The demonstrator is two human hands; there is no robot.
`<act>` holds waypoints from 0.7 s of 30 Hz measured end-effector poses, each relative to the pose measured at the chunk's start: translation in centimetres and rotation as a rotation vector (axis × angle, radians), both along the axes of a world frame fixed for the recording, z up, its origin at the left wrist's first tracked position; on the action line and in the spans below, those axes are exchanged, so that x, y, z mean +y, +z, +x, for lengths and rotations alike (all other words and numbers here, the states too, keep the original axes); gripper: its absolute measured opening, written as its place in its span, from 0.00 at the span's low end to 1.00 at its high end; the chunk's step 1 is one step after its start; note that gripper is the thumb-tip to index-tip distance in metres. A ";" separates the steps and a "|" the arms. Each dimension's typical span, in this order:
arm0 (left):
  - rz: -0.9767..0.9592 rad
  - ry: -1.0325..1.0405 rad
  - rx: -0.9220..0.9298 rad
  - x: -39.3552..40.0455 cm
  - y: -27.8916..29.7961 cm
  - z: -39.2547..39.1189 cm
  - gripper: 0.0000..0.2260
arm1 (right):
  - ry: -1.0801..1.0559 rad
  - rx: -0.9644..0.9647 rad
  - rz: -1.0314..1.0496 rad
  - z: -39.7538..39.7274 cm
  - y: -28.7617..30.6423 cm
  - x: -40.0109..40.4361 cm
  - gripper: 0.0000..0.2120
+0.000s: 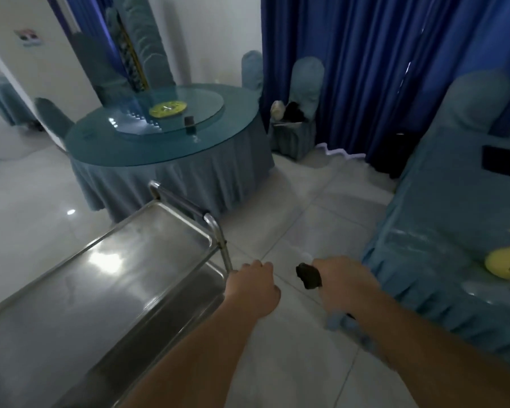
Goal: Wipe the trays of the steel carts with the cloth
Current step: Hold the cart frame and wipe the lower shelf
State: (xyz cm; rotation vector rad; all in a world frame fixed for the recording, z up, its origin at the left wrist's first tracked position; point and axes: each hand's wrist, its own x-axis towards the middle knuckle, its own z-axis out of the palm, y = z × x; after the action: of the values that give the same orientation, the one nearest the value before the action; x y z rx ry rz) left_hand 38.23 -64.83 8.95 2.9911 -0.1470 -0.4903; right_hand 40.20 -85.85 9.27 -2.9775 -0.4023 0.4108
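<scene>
The left hand point(252, 285) is curled at the upright post of the two-tier stainless-steel cart point(100, 269); whether it grips the post cannot be determined. The right hand point(343, 282) holds a dark object point(308, 276) and a pale blue cloth point(340, 320), clear of the trays. Risk: the castered cart may roll under wiping pressure unless steadied.

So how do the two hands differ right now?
The left hand is at the cart's upright post, fingers curled, and carries nothing; whether it actually grips the post is unclear. The right hand is off the steel cart, over the floor, gripping a dark object, with pale cloth hanging below it. Neither touches the top tray, and both are bare.
</scene>
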 end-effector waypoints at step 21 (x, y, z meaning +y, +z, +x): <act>-0.037 -0.059 0.034 -8.5 -2.8 30.3 0.22 | -0.127 0.040 -0.078 27.6 -0.7 -7.4 0.06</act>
State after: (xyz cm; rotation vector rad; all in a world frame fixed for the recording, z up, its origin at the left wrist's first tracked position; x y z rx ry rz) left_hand 68.55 -73.37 6.17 2.9477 -0.2391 -0.5387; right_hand 67.76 -93.28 8.59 -3.0425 -0.1968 0.4817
